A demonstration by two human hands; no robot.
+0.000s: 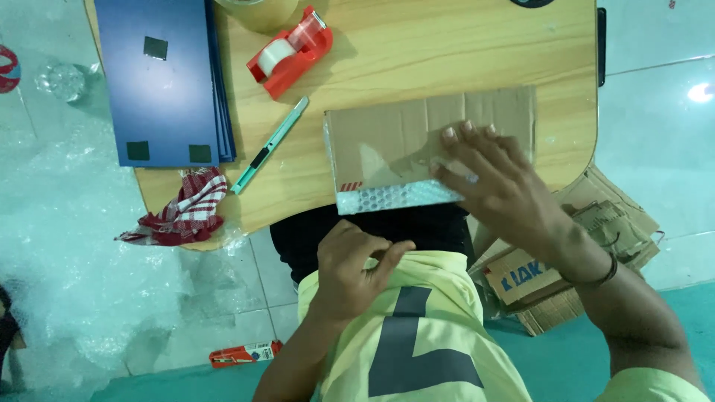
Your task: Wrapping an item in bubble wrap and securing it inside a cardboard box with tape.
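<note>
My right hand (495, 179) lies flat, fingers spread, on a brown cardboard piece (402, 138) wrapped around a bubble-wrap parcel (391, 198) at the near edge of the wooden table (447, 52). My left hand (354, 268) hangs below the table edge over my lap, fingers curled with the thumb against the fingertips; whether it pinches a small clear strip, I cannot tell.
A red tape dispenser (289, 53) and a green box cutter (269, 146) lie left of the cardboard. A stack of blue sheets (160, 78) fills the table's left side. A red checked cloth (188, 210) hangs off the edge. Flattened cartons (588, 253) lie on the floor at right.
</note>
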